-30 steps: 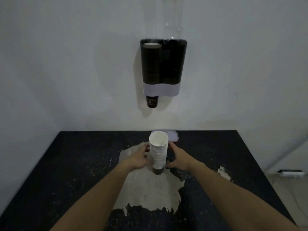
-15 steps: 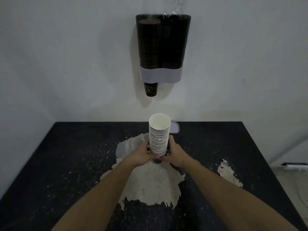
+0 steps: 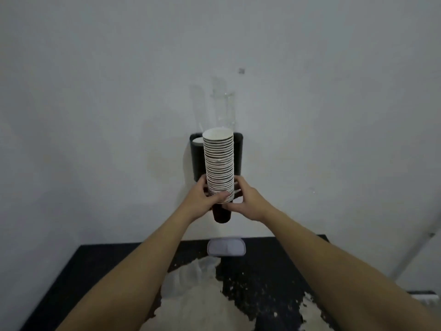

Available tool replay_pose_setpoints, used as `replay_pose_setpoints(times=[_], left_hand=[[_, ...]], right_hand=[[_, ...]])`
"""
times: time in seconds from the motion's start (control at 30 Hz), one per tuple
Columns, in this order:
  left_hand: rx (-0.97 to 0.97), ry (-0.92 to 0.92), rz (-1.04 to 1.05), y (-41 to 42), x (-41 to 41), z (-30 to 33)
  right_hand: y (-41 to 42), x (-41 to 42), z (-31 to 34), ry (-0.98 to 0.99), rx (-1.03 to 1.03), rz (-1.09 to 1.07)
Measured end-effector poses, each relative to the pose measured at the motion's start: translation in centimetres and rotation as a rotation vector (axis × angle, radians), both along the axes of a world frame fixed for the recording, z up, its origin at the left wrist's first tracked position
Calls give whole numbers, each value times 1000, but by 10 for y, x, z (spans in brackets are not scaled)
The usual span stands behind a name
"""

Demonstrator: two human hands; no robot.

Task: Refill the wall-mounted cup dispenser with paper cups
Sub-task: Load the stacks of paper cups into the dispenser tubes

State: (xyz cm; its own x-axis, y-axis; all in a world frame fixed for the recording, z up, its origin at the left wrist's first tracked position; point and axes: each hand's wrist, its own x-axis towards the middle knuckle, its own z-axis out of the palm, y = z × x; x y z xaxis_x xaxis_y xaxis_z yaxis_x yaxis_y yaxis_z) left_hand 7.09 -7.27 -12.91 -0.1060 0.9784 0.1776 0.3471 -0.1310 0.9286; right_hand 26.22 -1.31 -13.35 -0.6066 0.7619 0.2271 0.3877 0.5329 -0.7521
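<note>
A tall stack of paper cups (image 3: 219, 163), white rims above a black bottom cup, is held upright in the air in front of the wall. My left hand (image 3: 202, 199) grips its lower left side and my right hand (image 3: 248, 203) its lower right side. Behind the stack hangs the black two-tube wall-mounted cup dispenser (image 3: 196, 158); its left tube shows a white cup top, and most of its middle and lower part is hidden by the stack and my hands. A clear tube section (image 3: 223, 108) rises above it.
Below lies a black table (image 3: 100, 271) with large worn pale patches, its far edge against the white wall. A small pale lilac lid (image 3: 226, 247) rests at the table's back edge under the dispenser. A rail or pipe runs along the right edge.
Both hands have lifted the stack off the table and raised it to dispenser height. The view has tilted upward, so the dispenser now sits behind the stack.
</note>
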Motion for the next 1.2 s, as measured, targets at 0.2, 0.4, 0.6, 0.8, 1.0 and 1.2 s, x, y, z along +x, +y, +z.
replay_pose_setpoints(times=[0.2,0.4,0.6,0.8,1.0,1.2], left_hand=[[216,33,44,25,6,80],[350,30,116,53,5,151],[459,2,174,80,8,190],[453,30,216,101,11,189],[368,68,227,121,10,163],[243,177,221,126,13,144]], right_hand=[[27,10,60,77,-9,-23],[49,15,62,19,-94,-122],[61,-4,66,68,-64,-167],[73,-23,68,172,-40,-185],[79,-32,65,195,-1,-245],[81,-37,69,222,84,-253]])
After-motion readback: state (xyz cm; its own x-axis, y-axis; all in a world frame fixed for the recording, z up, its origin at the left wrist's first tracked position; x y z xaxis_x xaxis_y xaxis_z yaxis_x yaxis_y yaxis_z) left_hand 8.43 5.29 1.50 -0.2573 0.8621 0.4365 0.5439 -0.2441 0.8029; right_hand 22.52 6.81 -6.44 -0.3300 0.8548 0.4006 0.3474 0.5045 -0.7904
